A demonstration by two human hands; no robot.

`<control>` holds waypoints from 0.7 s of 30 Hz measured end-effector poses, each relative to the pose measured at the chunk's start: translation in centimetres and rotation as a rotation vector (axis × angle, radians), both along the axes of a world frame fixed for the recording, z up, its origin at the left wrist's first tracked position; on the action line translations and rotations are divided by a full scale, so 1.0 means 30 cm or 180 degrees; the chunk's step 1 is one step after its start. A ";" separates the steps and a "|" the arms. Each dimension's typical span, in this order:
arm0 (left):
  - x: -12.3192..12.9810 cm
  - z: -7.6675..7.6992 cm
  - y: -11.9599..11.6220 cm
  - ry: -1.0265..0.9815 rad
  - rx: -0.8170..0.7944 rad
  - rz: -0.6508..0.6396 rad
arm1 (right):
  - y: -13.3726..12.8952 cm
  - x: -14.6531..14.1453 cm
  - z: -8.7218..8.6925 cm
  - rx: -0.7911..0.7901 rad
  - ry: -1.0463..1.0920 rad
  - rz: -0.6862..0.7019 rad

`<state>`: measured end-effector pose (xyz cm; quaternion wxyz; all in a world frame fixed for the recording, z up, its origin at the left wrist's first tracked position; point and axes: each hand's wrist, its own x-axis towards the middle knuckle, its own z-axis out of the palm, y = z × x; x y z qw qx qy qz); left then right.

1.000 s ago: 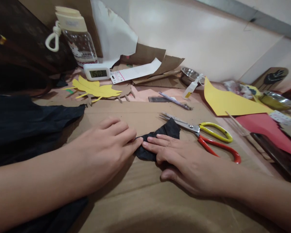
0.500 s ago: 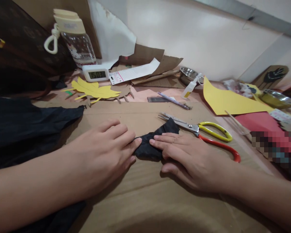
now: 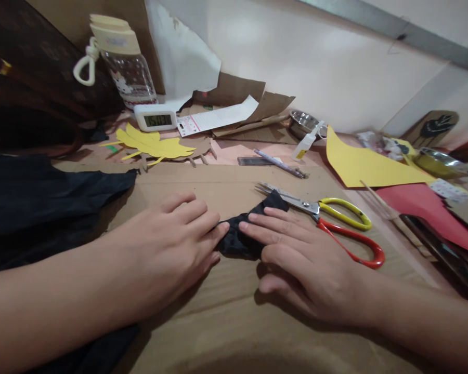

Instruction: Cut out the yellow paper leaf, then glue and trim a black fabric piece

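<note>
A small crumpled piece of black fabric (image 3: 239, 241) lies on the brown cardboard (image 3: 218, 317) between my hands. My left hand (image 3: 175, 244) is closed at its left end, fingers curled, with a fingertip pressing the edge down. From the right, my right hand (image 3: 296, 254) rests over the piece with its fingers stretched out and their tips on the fabric; part of it is hidden underneath. Scissors (image 3: 315, 208) with one yellow and one red handle lie just beyond my right hand, blades pointing left. A larger black fabric sheet (image 3: 50, 208) spreads at the left, partly under my left forearm.
At the back stand a clear bottle (image 3: 128, 72) and a white digital clock (image 3: 156, 118). A yellow leaf-shaped cutout (image 3: 152, 144), a pen (image 3: 278, 162), a glue bottle (image 3: 306, 144) and a metal bowl (image 3: 300, 123) lie beyond the cardboard. Yellow paper (image 3: 366, 163) and red paper (image 3: 425, 208) lie right.
My right hand has shifted slightly on the black piece, its fingers a little more spread. The right part of the piece looks folded differently. My left hand stays nearly in place.
</note>
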<state>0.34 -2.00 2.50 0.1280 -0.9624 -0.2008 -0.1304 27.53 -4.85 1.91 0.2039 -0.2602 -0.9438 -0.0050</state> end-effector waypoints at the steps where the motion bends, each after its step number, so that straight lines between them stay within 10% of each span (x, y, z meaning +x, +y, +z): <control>1: 0.000 0.000 -0.001 -0.0012 0.0007 -0.0013 | -0.002 -0.002 0.001 -0.0061 0.0012 0.0043; 21: -0.002 -0.007 -0.012 -0.0011 0.0199 0.0318 | -0.030 -0.014 0.002 0.0276 -0.0693 0.0579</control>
